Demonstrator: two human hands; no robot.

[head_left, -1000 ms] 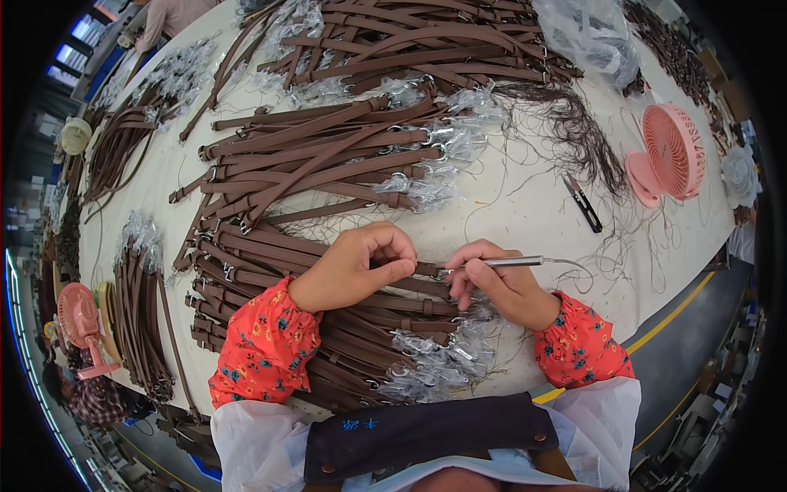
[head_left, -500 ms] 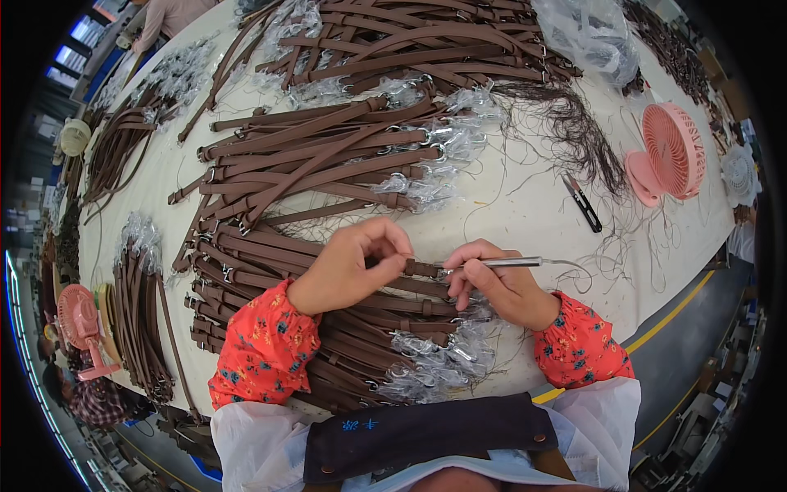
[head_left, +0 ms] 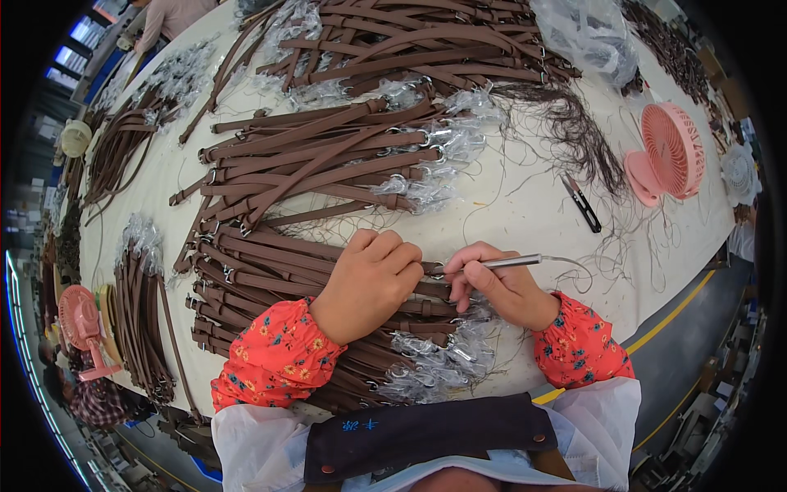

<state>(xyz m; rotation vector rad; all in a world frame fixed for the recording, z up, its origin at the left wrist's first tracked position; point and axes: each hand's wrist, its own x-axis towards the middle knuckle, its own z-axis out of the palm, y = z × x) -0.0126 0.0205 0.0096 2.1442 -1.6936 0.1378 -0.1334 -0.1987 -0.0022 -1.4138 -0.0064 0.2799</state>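
My right hand holds a slim silver pen-shaped tool with a thin cord curling from its back end. Its tip points left, at the end of a brown strap. On that strap my left hand is closed, knuckles up, its fingertips hidden beneath. Below and around both hands lies a pile of brown straps with metal buckles. Clear plastic wraps the metal clips at the straps' right ends.
More brown straps cover the table's far side. Black-handled thread snips lie at right, near a tangle of dark threads and a pink fan. Another pink fan stands at left beside a strap bundle.
My left hand has turned over, knuckles up, and shifted slightly right and down, covering part of the strap. My right hand and the pen-shaped tool have barely moved.
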